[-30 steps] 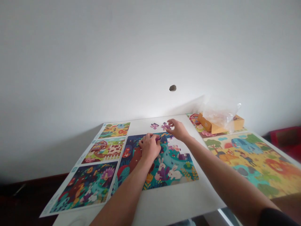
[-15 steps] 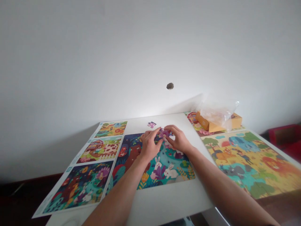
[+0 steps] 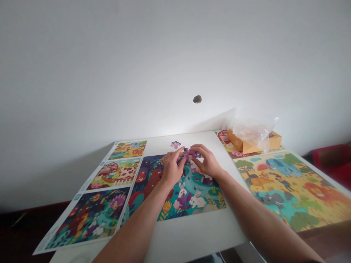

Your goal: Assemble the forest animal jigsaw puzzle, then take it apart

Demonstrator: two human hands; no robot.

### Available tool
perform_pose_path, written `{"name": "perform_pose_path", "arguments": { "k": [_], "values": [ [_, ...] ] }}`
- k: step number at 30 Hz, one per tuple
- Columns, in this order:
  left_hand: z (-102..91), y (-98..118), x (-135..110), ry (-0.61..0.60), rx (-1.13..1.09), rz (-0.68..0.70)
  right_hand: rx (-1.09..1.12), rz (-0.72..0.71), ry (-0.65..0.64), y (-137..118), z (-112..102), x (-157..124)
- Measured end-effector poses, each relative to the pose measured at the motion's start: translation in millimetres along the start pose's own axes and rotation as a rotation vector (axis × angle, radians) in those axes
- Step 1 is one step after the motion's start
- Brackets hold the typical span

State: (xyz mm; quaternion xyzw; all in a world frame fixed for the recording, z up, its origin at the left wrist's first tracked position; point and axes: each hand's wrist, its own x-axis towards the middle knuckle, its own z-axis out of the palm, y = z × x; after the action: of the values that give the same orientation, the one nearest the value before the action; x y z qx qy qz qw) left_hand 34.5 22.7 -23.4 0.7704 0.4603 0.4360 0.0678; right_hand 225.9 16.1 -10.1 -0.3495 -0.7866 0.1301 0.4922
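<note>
A purple jigsaw piece is between my two hands at the top edge of a nearly whole jigsaw puzzle with a bear and white rabbits in a dark forest. My left hand has its curved thumb and forefinger at the piece's left side. On the right side, my right hand pinches it with thumb and forefinger. Whether the piece lies flat in its gap is hard to tell. Beyond the puzzle, a loose purple piece lies on the white table.
A sheet of three printed pictures lies to the left. To the right is a savanna puzzle. Behind it, a yellow box with a clear plastic bag rests on a farm picture. A wall stands behind the table.
My left thumb and forefinger have shifted slightly left, so more of the purple piece shows. My right hand stays at its side. The whole view has moved a little.
</note>
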Motion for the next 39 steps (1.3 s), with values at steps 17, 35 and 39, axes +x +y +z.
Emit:
{"name": "perform_pose_path", "arguments": {
  "k": [17,35,39],
  "values": [
    [0.2,-1,1,0.014,-0.017,0.011,0.583,0.369,0.240,10,6,-2],
    [1.1,-1,1,-0.008,-0.039,-0.004,0.497,0.449,0.247,13,9,-3],
    [1.1,-1,1,-0.028,-0.051,0.007,0.466,0.460,0.257,14,10,-3]
  ]
}}
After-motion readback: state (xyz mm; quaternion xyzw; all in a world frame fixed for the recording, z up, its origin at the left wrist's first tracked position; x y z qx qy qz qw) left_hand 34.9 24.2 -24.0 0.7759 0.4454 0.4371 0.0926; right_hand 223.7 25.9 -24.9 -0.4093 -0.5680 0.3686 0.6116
